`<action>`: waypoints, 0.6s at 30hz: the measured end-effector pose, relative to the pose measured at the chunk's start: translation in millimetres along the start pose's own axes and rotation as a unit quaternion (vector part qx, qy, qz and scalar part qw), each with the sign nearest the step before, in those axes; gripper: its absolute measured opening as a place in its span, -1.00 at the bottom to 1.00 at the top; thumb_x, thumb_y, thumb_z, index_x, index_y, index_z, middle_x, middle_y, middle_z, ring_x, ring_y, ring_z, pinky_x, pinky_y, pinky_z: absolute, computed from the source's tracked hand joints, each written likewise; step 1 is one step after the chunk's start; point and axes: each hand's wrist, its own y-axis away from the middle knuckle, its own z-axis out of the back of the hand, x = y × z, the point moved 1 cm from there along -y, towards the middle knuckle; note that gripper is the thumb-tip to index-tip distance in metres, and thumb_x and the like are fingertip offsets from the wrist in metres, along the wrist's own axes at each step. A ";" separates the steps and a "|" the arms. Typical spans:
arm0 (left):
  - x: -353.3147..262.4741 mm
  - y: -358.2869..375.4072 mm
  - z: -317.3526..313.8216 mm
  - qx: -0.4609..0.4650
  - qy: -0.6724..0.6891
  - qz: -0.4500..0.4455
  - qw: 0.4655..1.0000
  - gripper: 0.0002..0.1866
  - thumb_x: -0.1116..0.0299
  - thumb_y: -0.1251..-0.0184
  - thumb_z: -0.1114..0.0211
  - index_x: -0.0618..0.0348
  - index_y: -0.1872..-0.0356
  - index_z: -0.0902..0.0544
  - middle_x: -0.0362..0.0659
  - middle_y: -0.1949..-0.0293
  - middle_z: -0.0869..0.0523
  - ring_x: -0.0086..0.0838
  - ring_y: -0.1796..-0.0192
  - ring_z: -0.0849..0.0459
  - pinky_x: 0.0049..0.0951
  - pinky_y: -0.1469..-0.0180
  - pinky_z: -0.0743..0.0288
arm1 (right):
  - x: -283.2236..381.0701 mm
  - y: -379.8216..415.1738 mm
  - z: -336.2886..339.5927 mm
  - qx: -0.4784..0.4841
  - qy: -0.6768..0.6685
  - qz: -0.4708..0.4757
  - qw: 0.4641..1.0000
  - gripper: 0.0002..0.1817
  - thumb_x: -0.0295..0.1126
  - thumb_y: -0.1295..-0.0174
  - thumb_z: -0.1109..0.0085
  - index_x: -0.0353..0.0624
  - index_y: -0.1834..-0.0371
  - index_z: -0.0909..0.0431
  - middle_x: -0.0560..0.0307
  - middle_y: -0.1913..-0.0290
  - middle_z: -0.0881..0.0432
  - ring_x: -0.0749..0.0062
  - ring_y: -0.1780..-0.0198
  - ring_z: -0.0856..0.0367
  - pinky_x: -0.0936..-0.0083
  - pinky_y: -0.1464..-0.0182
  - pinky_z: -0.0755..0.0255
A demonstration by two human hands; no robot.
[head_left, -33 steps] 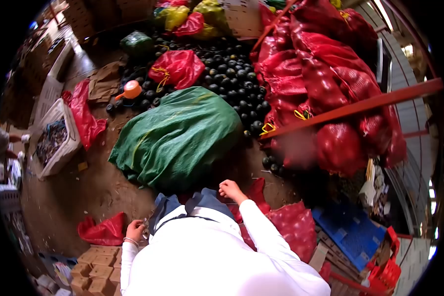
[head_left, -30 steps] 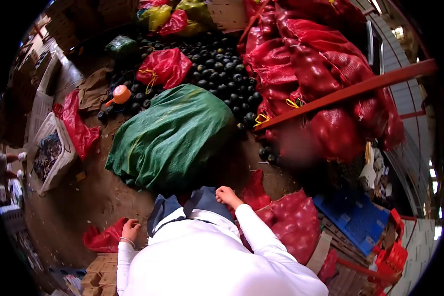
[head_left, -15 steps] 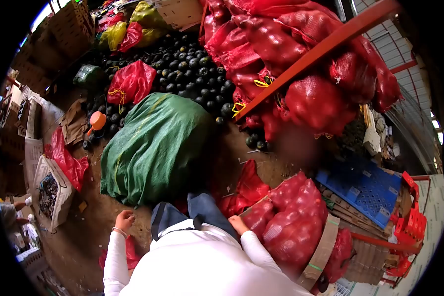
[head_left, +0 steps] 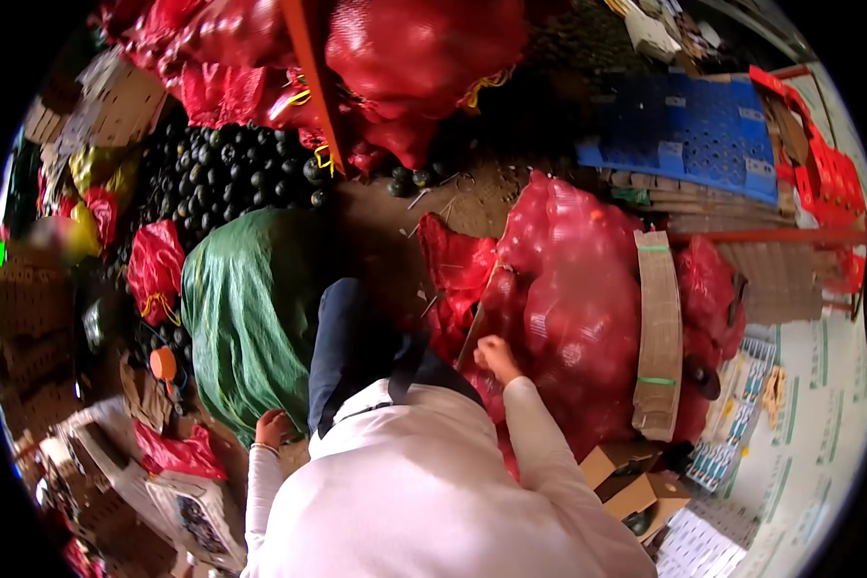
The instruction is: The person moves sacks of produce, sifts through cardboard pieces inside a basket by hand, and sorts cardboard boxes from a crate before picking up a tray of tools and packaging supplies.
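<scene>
My left hand [head_left: 273,428] hangs low beside the bottom edge of a big green woven sack [head_left: 246,308], fingers loosely bent and nothing in them. My right hand [head_left: 496,358] is curled closed in front of a large red mesh sack [head_left: 588,308] full of round produce. Nothing shows sticking out of that fist. Next to the full sack, a slack piece of red mesh [head_left: 458,260] lies on the floor ahead of my legs. A curved cardboard strip [head_left: 657,337] leans on the sack's right side.
Piled red mesh sacks [head_left: 424,58] stand behind a red post [head_left: 313,87]. Dark green round squash [head_left: 231,169] cover the floor at the back left. A blue plastic pallet [head_left: 684,135] lies at the right, and an opened cardboard box [head_left: 645,501] is at the lower right.
The view has swung to the right and down, bringing the red sack closer to the middle. My right hand has moved forward along the sack; my left is now close to the green sack.
</scene>
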 end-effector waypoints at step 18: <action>-321.0 -59.6 -217.3 0.031 -0.263 -0.384 0.885 -0.75 0.50 -0.10 -0.22 0.23 0.15 -0.52 -0.19 0.34 -0.62 -0.52 0.25 -0.58 -0.52 0.20 -0.46 | 178.1 -142.0 11.4 0.027 0.033 0.020 0.999 -0.86 -0.35 -0.16 -0.02 -0.16 0.30 -0.48 0.16 0.47 -0.56 0.52 0.51 -0.53 0.66 0.55 -0.39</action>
